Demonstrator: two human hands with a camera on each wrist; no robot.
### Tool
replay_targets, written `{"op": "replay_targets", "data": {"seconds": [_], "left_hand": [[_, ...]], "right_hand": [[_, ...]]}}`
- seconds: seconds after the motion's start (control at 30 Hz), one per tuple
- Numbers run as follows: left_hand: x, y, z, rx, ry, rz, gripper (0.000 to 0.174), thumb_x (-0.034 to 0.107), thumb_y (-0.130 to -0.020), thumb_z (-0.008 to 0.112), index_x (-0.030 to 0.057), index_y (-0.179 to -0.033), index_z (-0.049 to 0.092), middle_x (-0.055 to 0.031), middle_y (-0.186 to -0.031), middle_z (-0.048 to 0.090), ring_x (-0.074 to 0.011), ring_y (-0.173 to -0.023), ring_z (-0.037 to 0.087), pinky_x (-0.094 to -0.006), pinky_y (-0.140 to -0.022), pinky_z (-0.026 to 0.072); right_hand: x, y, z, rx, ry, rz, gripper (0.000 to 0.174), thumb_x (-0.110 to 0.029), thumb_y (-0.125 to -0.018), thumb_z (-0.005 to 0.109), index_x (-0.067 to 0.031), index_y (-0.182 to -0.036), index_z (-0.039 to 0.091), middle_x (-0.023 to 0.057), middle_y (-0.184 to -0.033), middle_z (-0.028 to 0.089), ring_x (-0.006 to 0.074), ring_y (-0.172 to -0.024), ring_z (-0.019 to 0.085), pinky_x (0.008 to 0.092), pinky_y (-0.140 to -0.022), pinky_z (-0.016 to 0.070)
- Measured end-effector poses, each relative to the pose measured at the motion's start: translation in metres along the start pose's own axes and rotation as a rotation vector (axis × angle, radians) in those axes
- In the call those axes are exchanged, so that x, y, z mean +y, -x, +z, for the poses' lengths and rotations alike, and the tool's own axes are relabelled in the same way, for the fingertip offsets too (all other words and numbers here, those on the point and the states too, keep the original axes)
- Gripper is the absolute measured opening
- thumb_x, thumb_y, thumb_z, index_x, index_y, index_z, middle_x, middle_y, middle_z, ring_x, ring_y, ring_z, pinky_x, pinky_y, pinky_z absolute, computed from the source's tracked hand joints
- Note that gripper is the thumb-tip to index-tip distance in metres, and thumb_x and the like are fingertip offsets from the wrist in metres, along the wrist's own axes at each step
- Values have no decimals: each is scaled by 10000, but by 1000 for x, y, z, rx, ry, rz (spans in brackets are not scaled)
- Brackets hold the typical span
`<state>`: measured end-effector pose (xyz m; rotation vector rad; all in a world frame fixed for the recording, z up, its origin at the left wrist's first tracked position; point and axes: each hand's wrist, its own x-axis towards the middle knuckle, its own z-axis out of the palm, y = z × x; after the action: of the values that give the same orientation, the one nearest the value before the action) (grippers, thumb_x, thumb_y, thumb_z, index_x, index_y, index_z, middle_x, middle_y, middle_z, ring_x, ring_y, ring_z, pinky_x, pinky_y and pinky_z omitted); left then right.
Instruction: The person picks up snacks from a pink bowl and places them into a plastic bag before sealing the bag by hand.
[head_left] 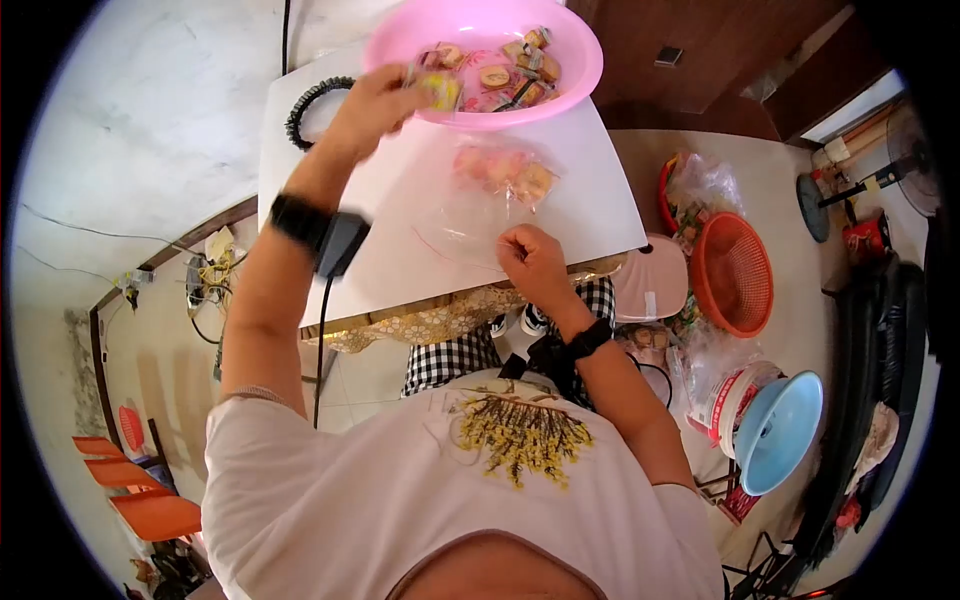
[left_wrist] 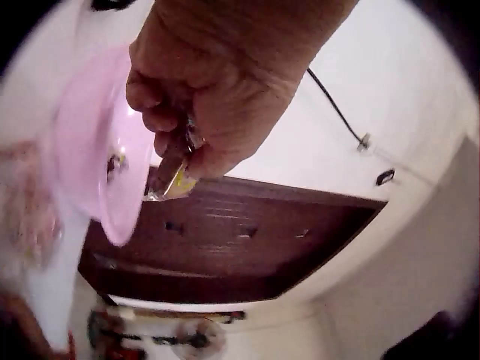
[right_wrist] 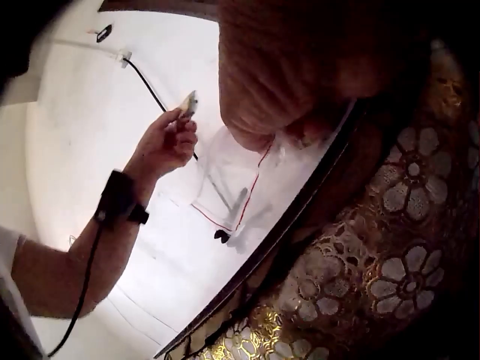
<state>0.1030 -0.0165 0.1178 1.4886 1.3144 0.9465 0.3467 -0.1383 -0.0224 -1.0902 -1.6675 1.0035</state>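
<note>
My left hand [head_left: 378, 108] is raised at the near left rim of a pink basin [head_left: 578, 75], pinching a small wrapped snack packet [head_left: 438, 90] with a yellow patch. In the left wrist view the fingers curl round this packet [left_wrist: 171, 169]. Several wrapped snacks [head_left: 495, 76] lie inside the basin. On the white table, a clear zip bag [head_left: 462, 228] has pink and tan snacks [head_left: 500, 168] at its far end. Its red-lined mouth [right_wrist: 251, 184] faces me, and my right hand [head_left: 538, 262] pinches one edge of it near the table's front.
A black coiled band [head_left: 300, 112] lies on the table [head_left: 350, 260] at the left. A patterned gold cloth [head_left: 440, 322] hangs below the front edge. Right of the table are a pink lidded bin [head_left: 650, 280], an orange basket [head_left: 735, 275] and a blue basin [head_left: 780, 435].
</note>
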Motion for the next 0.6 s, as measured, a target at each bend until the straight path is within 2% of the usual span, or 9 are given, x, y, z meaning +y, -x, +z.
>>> {"op": "replay_targets", "data": {"seconds": [0.07,0.23,0.3,0.4,0.43,0.53,0.6], "left_hand": [[-14,53,5,-3,257,-29,154,116,-813,686,90,-950,620,37,-714,557,-24,-521,396,-189,-456,267],[-58,146,44,-144,410,-283,158,70,-809,702,77,-926,596,27,-708,576,-26,-505,422,-177,-415,279],[-74,156,61,-145,523,-432,170,82,-825,716,46,-928,586,5,-705,586,-39,-469,423,-185,-386,289],[-76,158,79,-133,429,-434,161,100,-851,696,33,-948,587,6,-686,566,-45,-459,423,-192,-383,294],[-77,154,79,-169,361,-403,145,111,-884,649,18,-976,588,8,-668,542,-55,-454,424,-201,-378,291],[-73,143,88,-41,482,-443,125,133,-904,605,14,-939,595,10,-639,516,-66,-445,412,-205,-374,279],[-70,136,83,-52,541,-457,149,168,-914,579,26,-881,613,11,-596,485,-72,-430,387,-229,-376,286]], "right_hand": [[-2,0,0,22,45,-15,92,-75,-827,608,6,-807,570,123,-724,562,236,-621,541,335,-578,441],[-10,8,7,96,33,-34,87,-62,-827,624,8,-813,575,126,-724,564,220,-605,542,321,-569,446],[-20,7,9,122,87,-69,82,-56,-823,632,5,-820,576,122,-722,562,222,-601,543,318,-563,447],[-37,6,8,85,148,-161,83,-60,-820,641,-4,-839,582,122,-725,564,251,-604,556,330,-560,453],[-42,6,8,82,176,-183,82,-62,-819,641,-8,-844,584,124,-729,567,264,-611,562,337,-560,456],[-56,5,8,73,251,-238,80,-65,-813,643,-20,-854,591,129,-744,579,300,-633,580,358,-564,466],[-62,5,8,67,299,-268,79,-66,-804,645,-29,-852,595,133,-761,592,321,-652,591,373,-570,473]]}}
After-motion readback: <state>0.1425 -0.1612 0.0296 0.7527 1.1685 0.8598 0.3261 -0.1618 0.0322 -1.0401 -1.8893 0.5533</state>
